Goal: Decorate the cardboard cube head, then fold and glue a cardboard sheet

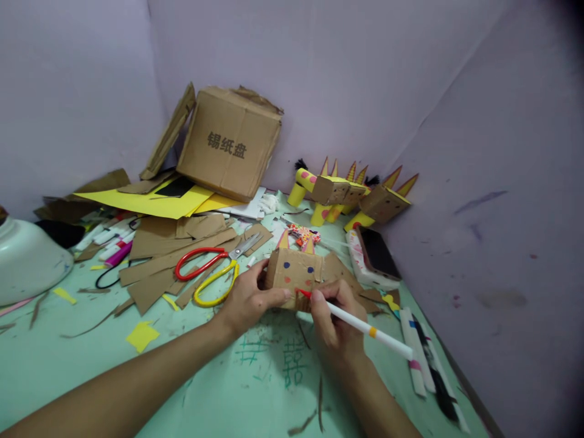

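Note:
My left hand grips the left side of a small cardboard animal head, thumb along its front. Two blue dots, two red dots and a pair of pointed paper ears mark the head. In my right hand is a white marker with an orange band. Its red tip touches the lower front of the head, where a short red stroke shows. A pair of scissors with one red and one yellow handle lies spread just left of my left hand. My fingers behind the head are hidden.
Cardboard scraps and yellow sheets cover the table's left, below a leaning cardboard box. Several yellow paper animals stand at the back right, near a phone. More markers lie at the right edge, by the wall.

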`<state>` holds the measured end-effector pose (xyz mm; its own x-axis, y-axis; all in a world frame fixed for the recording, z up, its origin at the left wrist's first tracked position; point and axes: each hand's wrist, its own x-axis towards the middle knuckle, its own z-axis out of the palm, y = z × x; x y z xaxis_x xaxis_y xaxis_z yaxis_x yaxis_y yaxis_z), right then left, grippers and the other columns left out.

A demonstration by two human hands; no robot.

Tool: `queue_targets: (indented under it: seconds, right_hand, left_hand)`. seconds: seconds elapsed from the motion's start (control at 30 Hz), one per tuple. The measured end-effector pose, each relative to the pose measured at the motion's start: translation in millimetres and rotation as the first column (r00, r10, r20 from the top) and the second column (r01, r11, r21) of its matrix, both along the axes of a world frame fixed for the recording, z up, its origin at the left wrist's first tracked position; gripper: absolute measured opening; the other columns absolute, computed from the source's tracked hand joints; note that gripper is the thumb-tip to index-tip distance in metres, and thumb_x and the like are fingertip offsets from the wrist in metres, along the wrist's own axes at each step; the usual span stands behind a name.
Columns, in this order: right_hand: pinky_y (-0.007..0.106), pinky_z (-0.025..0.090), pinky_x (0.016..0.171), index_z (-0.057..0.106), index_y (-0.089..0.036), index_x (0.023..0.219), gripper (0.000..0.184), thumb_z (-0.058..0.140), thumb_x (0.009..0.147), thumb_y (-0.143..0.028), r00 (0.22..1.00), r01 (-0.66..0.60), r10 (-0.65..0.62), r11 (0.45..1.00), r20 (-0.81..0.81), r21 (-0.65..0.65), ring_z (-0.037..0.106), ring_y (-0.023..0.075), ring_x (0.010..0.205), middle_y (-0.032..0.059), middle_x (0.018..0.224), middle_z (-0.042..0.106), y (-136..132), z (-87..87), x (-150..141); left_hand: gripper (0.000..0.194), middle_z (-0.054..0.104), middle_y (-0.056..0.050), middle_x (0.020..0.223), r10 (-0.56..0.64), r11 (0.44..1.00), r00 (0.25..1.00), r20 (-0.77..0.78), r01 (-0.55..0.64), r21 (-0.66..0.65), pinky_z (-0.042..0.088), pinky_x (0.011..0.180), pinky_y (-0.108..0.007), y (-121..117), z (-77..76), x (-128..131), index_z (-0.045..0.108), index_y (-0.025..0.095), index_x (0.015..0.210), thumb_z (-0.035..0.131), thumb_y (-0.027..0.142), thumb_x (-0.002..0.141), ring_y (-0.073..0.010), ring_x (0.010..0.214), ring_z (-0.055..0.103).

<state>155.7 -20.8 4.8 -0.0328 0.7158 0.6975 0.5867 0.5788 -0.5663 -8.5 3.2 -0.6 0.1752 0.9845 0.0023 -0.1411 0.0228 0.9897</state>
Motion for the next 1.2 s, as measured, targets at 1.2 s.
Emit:
queue_targets:
  seconds: [1.2]
  right_hand:
    - [0.018,0.041,0.041,0.051,-0.021,0.067,0.019,0.052,0.086,-0.022,1.0,0.009,-0.01,0.999,0.023,0.051,0.051,0.0101,0.043,-0.0043,0.053,0.055,-0.8,1.3,-5.6]
  left_hand:
    - [0.059,0.069,-0.007,0.102,-0.009,1.0,1.0,0.027,0.009,0.01,0.051,0.082,-0.038,-3.8,2.6,-0.8,0.055,0.015,0.116,0.071,0.024,0.06,-0.0305,0.098,0.063]
